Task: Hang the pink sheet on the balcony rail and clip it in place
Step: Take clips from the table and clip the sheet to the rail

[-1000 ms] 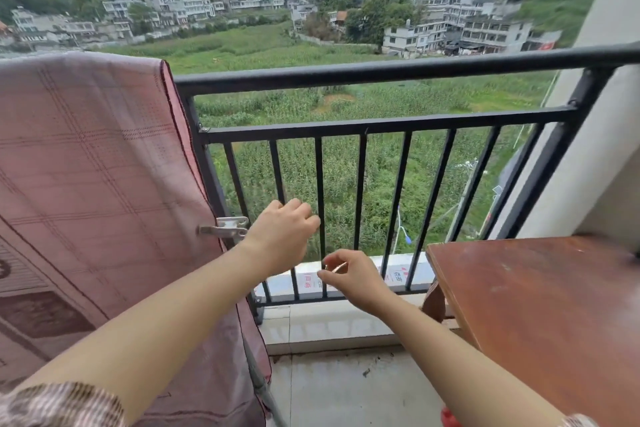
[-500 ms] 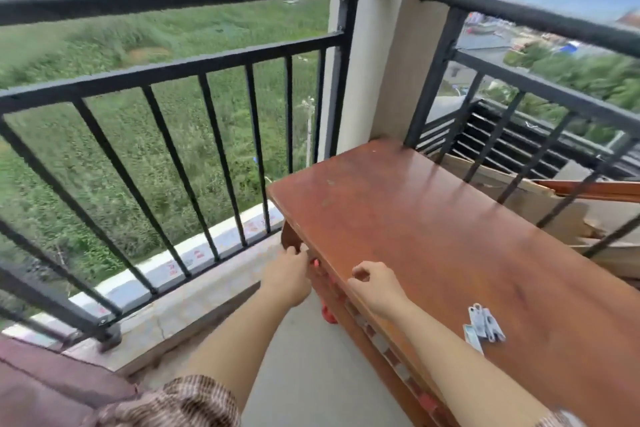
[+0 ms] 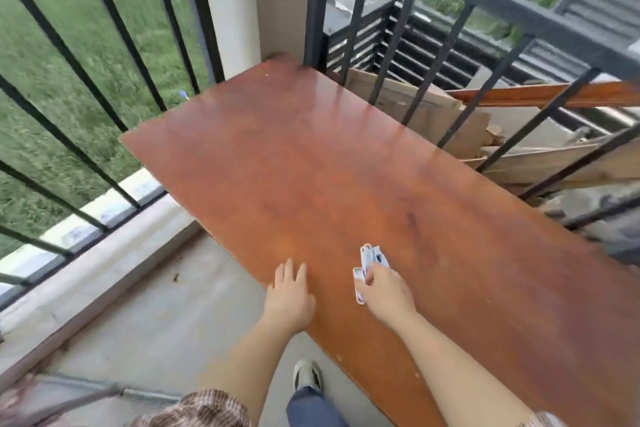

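A small bunch of silver metal clips [image 3: 367, 260] lies on the brown wooden table [image 3: 346, 166], near its front edge. My right hand [image 3: 386, 291] is on the clips, its fingers curled around them. My left hand [image 3: 289, 295] rests flat on the table's front edge, fingers straight, a short way left of the clips. The black balcony rail [image 3: 86, 73] runs along the left side and a second rail [image 3: 485, 0] crosses behind the table. Only a blurred corner of the pink sheet [image 3: 14, 399] shows at the bottom left.
A pale concrete pillar [image 3: 235, 0] stands at the corner between the two rails. Cardboard and wooden boards [image 3: 450, 118] are piled behind the far rail. The grey tiled floor [image 3: 156, 315] lies left of the table, with my shoe [image 3: 306, 374] on it.
My view has swung right, from the sheet on the rail to the table. My right hand reached onto the table and took hold of the clips; my left hand settled on the table edge.
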